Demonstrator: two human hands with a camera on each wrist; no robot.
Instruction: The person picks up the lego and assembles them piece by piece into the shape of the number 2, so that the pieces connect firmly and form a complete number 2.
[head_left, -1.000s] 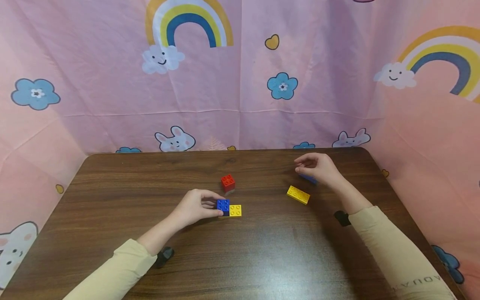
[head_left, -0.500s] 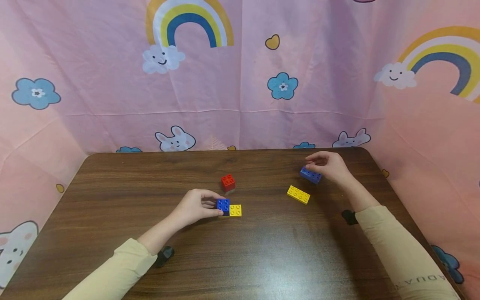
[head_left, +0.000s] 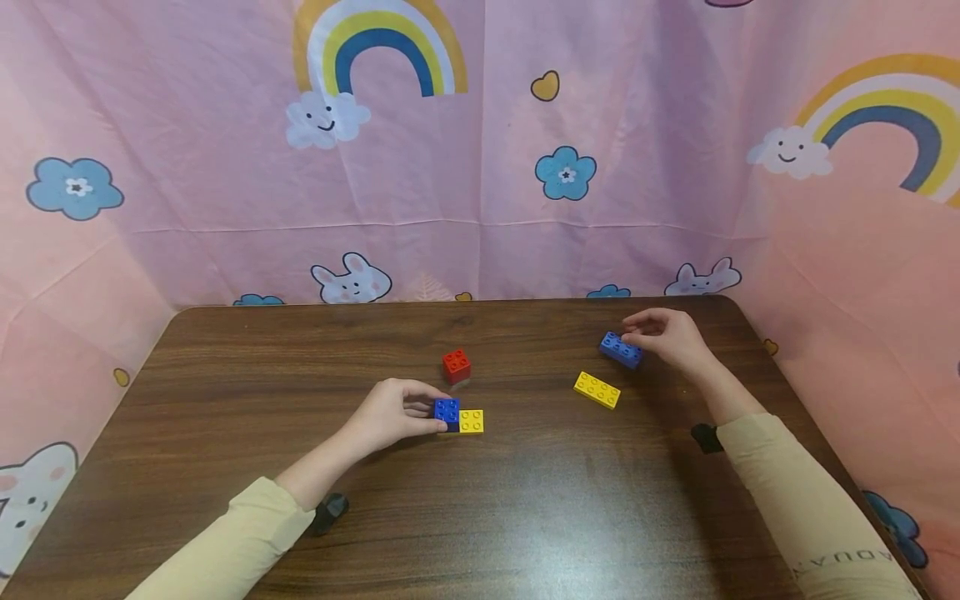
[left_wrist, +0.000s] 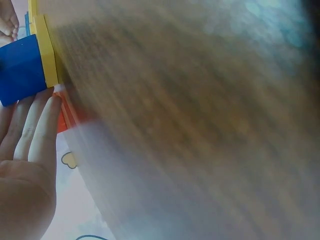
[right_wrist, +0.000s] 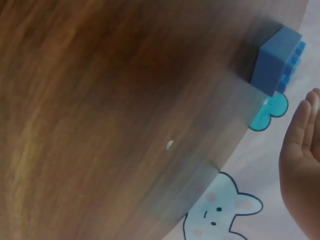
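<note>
1. The worktop point(head_left: 480, 517) has a dark brown, wood-grain surface with a soft glare at its near middle. Its far corners are rounded, and pink cloth point(head_left: 480, 183) printed with rainbows, clouds and rabbits hangs beyond its edges.
2. Five glossy plastic building bricks are in view. A small blue brick point(head_left: 447, 410) sits on the left part of a low yellow brick point(head_left: 471, 422), whose right part shows four bare round studs.
3. A square red brick point(head_left: 456, 367), four studs on top, stands just behind that pair.
4. Toward the right, a long blue brick point(head_left: 620, 350) lies at a slant, and an oblong yellow brick point(head_left: 597, 390) with two rows of four studs lies just in front of it at a similar slant.
5. The left hand point(head_left: 390, 417) reaches in from the near left and pinches the small blue brick, thumb in front and fingers behind.
6. The right hand point(head_left: 670, 337) hovers by the right end of the long blue brick, fingers loosely bent and grasping nothing; the right wrist view shows the fingertips apart from it.
7. Both arms wear pale yellow sleeves point(head_left: 810, 500).
8. A broad stretch of wood separates the two brick groups; the long blue brick lies nearer the far edge than the stacked pair.
</note>
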